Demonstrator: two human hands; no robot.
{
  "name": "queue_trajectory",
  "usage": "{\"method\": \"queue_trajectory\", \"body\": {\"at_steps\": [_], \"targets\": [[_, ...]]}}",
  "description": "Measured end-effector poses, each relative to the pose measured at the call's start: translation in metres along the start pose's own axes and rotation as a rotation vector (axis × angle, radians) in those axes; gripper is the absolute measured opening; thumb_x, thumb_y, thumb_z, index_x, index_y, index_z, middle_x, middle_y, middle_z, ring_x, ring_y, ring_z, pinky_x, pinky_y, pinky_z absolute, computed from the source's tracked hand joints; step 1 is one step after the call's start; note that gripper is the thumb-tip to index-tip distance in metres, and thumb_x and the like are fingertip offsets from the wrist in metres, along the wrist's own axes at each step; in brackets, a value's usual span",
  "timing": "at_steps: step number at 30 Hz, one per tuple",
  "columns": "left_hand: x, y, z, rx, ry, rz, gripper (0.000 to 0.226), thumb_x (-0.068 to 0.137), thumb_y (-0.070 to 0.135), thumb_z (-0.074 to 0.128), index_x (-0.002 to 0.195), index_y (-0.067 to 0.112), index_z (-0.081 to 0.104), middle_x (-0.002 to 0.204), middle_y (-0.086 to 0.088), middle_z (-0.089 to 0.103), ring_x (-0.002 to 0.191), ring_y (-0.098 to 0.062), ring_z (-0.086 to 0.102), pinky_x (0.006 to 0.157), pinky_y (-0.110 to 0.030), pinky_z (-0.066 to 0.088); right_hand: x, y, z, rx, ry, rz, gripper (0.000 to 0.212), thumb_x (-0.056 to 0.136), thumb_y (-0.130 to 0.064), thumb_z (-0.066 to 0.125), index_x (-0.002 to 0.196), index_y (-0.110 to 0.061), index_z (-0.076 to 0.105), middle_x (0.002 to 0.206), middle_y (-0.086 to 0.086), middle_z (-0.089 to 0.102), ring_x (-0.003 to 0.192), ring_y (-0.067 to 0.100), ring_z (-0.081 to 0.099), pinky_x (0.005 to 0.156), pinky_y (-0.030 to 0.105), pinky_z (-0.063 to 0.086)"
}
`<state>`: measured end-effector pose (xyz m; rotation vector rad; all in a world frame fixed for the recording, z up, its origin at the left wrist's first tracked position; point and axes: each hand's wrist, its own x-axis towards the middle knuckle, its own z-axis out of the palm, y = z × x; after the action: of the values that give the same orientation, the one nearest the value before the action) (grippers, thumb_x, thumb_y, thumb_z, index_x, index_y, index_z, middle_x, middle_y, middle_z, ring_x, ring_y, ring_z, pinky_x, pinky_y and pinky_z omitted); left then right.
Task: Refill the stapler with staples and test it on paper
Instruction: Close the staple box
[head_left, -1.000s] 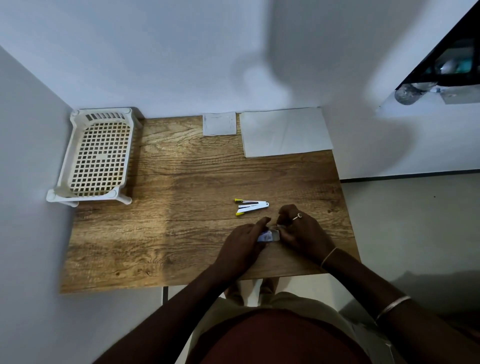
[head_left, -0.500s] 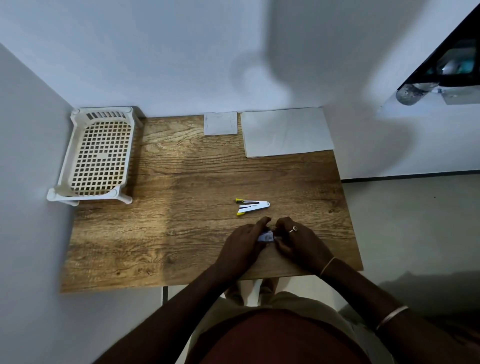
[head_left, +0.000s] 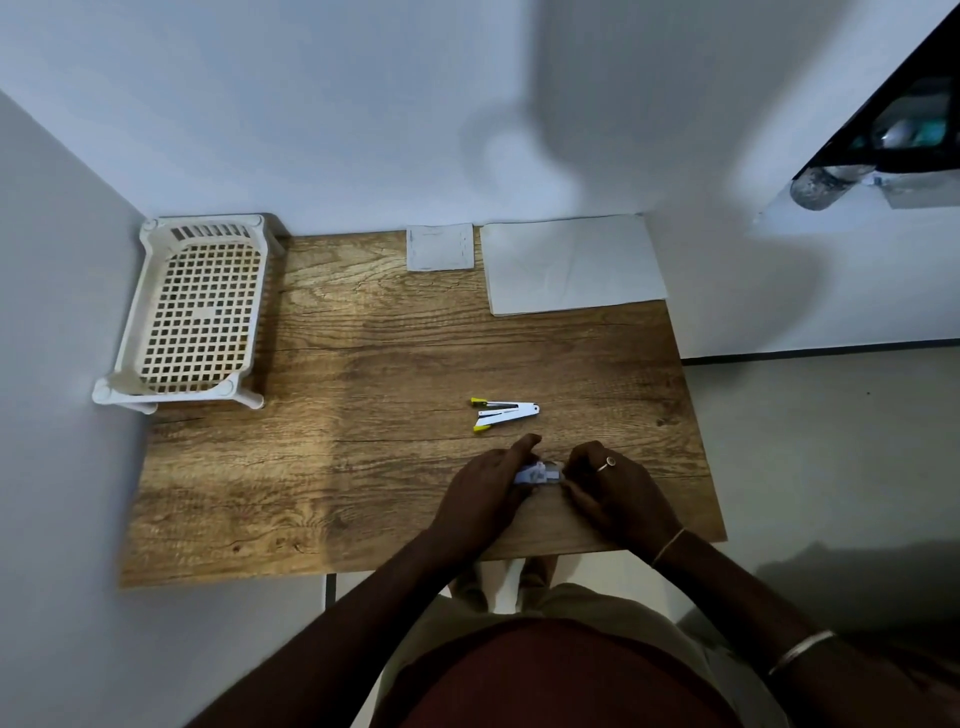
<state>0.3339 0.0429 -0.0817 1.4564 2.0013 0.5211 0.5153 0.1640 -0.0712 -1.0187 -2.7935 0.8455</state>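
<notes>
A wooden table (head_left: 363, 415) with strong grain stands pushed into a corner, its far edge against a pale back wall (head_left: 363, 104) and its left edge against a side wall (head_left: 52, 312) of the same tone. A broad soft shadow falls across the back wall to the right of centre. Light lands brightest on the table's middle strip and fades toward the near edge. A white plastic lattice tray (head_left: 197, 312) on short legs sits at the table's far left corner. To the right, a light floor (head_left: 831, 441) meets the wall at a dark skirting line (head_left: 821, 349). A dark opening (head_left: 909, 119) with a ledge shows at top right.
</notes>
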Motion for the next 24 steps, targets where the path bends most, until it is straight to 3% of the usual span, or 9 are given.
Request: {"method": "queue_trajectory", "body": {"at_steps": [4, 9, 15, 20, 24], "targets": [[0.0, -0.001, 0.0, 0.005, 0.013, 0.014, 0.061, 0.099, 0.038, 0.058, 0.154, 0.034, 0.031, 0.139, 0.006, 0.062, 0.125, -0.017, 0.056, 0.099, -0.032, 0.044, 0.001, -0.001, 0.004, -0.062, 0.033, -0.02, 0.024, 0.089, -0.029, 0.068, 0.109, -0.026, 0.055, 0.093, -0.001, 0.068, 0.081, 0.016, 0.063, 0.065, 0.034, 0.054], [-0.001, -0.003, 0.001, 0.007, 0.023, 0.019, 0.063, 0.098, 0.036, 0.059, 0.154, 0.033, 0.031, 0.139, 0.007, 0.062, 0.125, -0.017, 0.055, 0.099, -0.031, 0.043, 0.004, -0.002, 0.008, -0.116, 0.049, -0.019, 0.032, 0.087, -0.034, 0.067, 0.115, -0.029, 0.054, 0.095, -0.002, 0.069, 0.082, 0.016, 0.063, 0.066, 0.029, 0.051], [-0.001, -0.002, 0.001, 0.002, 0.035, 0.034, 0.064, 0.097, 0.033, 0.062, 0.154, 0.031, 0.034, 0.137, 0.004, 0.064, 0.124, -0.018, 0.057, 0.096, -0.031, 0.044, 0.003, -0.011, 0.011, 0.089, 0.04, 0.124, 0.039, 0.082, -0.027, 0.074, 0.117, -0.03, 0.058, 0.109, -0.006, 0.067, 0.096, 0.01, 0.062, 0.08, 0.029, 0.053], [-0.002, -0.003, 0.001, -0.007, 0.03, 0.029, 0.063, 0.097, 0.034, 0.061, 0.154, 0.031, 0.034, 0.137, 0.004, 0.064, 0.122, -0.019, 0.058, 0.096, -0.033, 0.046, -0.001, -0.017, 0.013, 0.319, 0.088, 0.195, 0.024, 0.084, -0.013, 0.073, 0.102, -0.03, 0.072, 0.114, -0.022, 0.056, 0.104, -0.009, 0.057, 0.084, 0.004, 0.041], [0.0, -0.002, 0.0, 0.003, 0.02, 0.04, 0.062, 0.097, 0.033, 0.06, 0.154, 0.032, 0.035, 0.135, 0.001, 0.063, 0.12, -0.019, 0.058, 0.094, -0.032, 0.046, -0.002, -0.018, 0.01, 0.405, 0.061, 0.254, 0.024, 0.084, -0.009, 0.072, 0.102, -0.025, 0.075, 0.115, -0.022, 0.053, 0.109, -0.011, 0.052, 0.087, 0.004, 0.04]]}}
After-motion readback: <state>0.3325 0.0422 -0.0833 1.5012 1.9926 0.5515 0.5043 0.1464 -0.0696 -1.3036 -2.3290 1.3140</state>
